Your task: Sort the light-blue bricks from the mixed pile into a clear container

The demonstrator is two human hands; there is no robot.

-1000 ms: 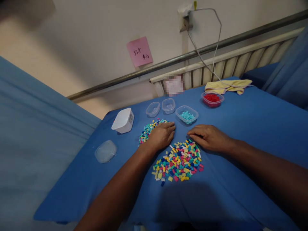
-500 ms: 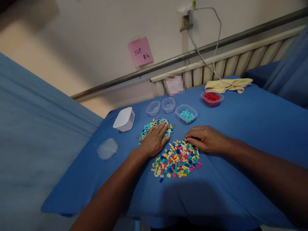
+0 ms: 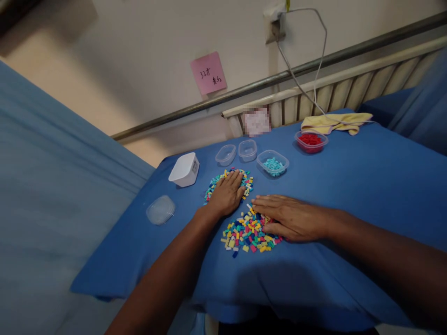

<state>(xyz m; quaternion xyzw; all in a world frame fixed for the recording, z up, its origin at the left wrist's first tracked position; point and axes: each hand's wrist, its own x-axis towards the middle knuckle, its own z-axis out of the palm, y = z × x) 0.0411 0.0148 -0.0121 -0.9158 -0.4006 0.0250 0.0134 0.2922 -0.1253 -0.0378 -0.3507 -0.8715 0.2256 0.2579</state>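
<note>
Two piles of small coloured blocks lie on the blue cloth. My left hand (image 3: 226, 194) rests flat, fingers stretched out, over the farther pile (image 3: 247, 181) and hides much of it. Across the right side of the nearer pile (image 3: 240, 235) lies my right hand (image 3: 291, 216), its fingers extended and palm down. Yellow, pink, white, dark blue and teal pieces show in this pile. Neither hand grips anything that I can see. Just beyond them stands a clear tub (image 3: 272, 164) with light blue pieces in it.
A tub of red pieces (image 3: 311, 142) stands at the far right, by a yellow cloth (image 3: 335, 123). Two clear tubs (image 3: 226, 156) and a white box (image 3: 184, 170) line the back. Clear lids (image 3: 160, 210) lie left. A cable (image 3: 300, 86) hangs from the wall socket.
My right hand has moved left from the nearer pile's edge onto its blocks, and its curled fingers have straightened. My left hand stays on the farther pile. The view has shifted slightly.
</note>
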